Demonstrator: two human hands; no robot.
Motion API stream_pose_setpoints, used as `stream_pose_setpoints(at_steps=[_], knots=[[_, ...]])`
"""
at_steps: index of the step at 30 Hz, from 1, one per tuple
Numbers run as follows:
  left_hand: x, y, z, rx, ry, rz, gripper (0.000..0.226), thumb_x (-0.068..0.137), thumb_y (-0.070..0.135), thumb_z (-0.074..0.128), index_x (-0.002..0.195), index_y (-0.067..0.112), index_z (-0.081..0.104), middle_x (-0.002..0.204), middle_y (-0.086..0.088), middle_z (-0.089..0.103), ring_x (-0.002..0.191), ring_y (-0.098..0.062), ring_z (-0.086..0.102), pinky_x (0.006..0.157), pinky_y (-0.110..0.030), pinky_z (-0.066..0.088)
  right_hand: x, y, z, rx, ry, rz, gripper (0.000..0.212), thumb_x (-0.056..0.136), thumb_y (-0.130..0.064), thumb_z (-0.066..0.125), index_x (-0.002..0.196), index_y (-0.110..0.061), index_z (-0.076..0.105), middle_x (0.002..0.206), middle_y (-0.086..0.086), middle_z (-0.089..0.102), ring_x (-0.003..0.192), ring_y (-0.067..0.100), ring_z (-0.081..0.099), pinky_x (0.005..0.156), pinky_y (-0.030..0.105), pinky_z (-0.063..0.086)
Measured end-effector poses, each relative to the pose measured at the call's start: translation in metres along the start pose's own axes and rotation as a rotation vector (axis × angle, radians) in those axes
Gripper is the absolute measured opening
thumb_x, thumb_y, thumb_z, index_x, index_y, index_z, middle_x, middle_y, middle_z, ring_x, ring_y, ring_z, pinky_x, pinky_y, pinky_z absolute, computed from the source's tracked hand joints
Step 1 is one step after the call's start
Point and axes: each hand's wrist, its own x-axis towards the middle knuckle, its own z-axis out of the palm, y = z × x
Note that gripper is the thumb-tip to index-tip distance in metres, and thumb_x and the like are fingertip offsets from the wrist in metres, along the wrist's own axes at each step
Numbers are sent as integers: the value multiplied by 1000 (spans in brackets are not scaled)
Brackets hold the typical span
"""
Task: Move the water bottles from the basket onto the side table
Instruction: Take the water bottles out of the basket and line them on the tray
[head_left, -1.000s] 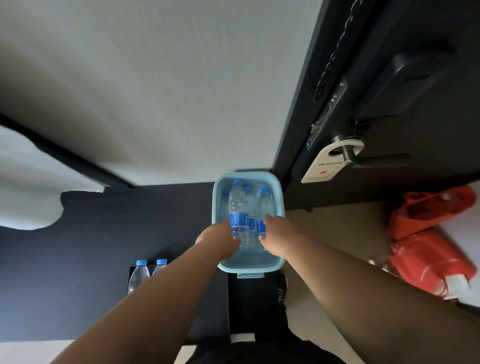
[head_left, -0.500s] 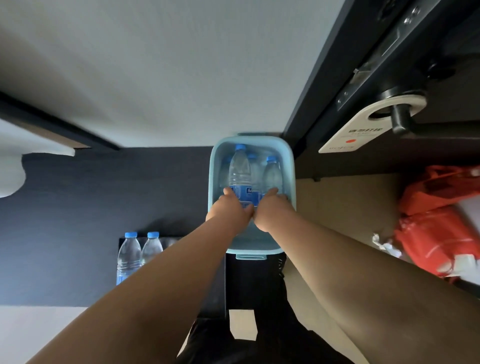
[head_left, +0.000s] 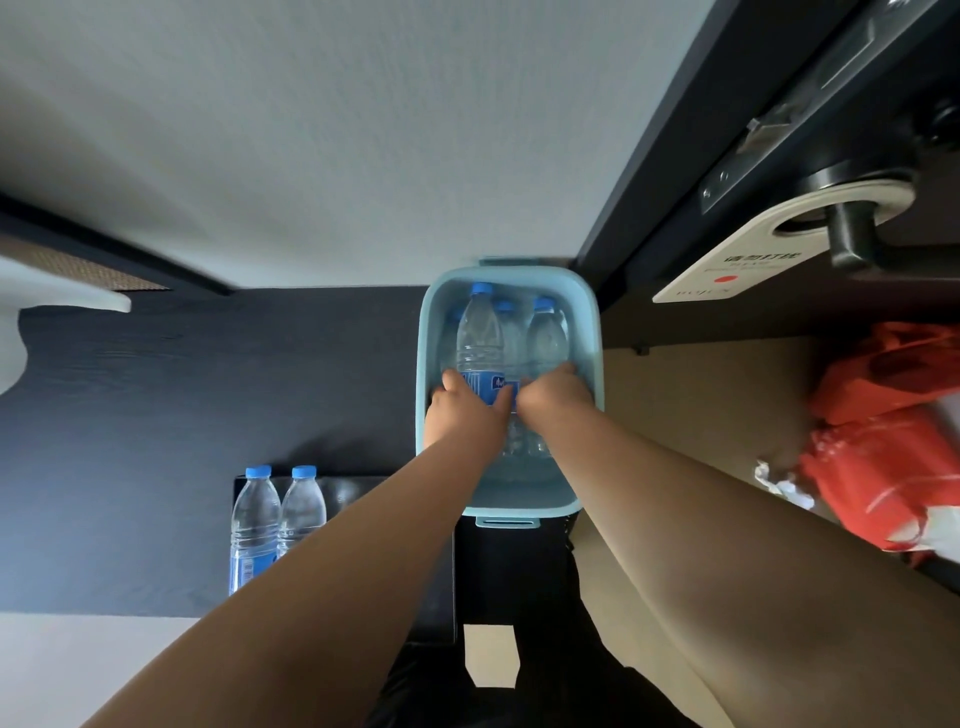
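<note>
Change: both hands have reached deeper into the basket (head_left: 590, 322) than a second ago.
Left grip: left hand (head_left: 461, 413) curled round the front bottle (head_left: 479, 343) at its blue label.
Right grip: right hand (head_left: 555, 397) curled round the right bottle (head_left: 546, 338).
Basket: pale blue, more capped bottles behind.
Counter (head_left: 374, 491): dark, left of the basket, carrying two standing bottles (head_left: 254, 519).

The left hand (head_left: 462, 415) and right hand (head_left: 556, 400) are bare, as are both forearms. Black clothing (head_left: 545, 696) covers the body between them.
</note>
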Motion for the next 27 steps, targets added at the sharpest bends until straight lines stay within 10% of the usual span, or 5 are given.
stream_pose_setpoints(at_steps=[20, 27], knots=[[0, -4, 2, -48, 33, 11, 71, 84, 69, 62, 124, 13, 41, 112, -6, 56, 102, -29, 62, 69, -36, 43, 9, 32, 25, 172, 146, -307, 61, 94, -44, 73, 130, -12, 36, 121, 16, 65, 100, 36, 68, 79, 41, 59], [-2, -3, -2, -42, 7, -6, 72, 87, 68, 59, 130, 12, 42, 117, -8, 57, 90, -26, 56, 67, -36, 45, 9, 33, 18, 290, 95, -347, 60, 90, -41, 78, 126, -14, 39, 112, 9, 63, 86, 26, 63, 52, 23, 40]])
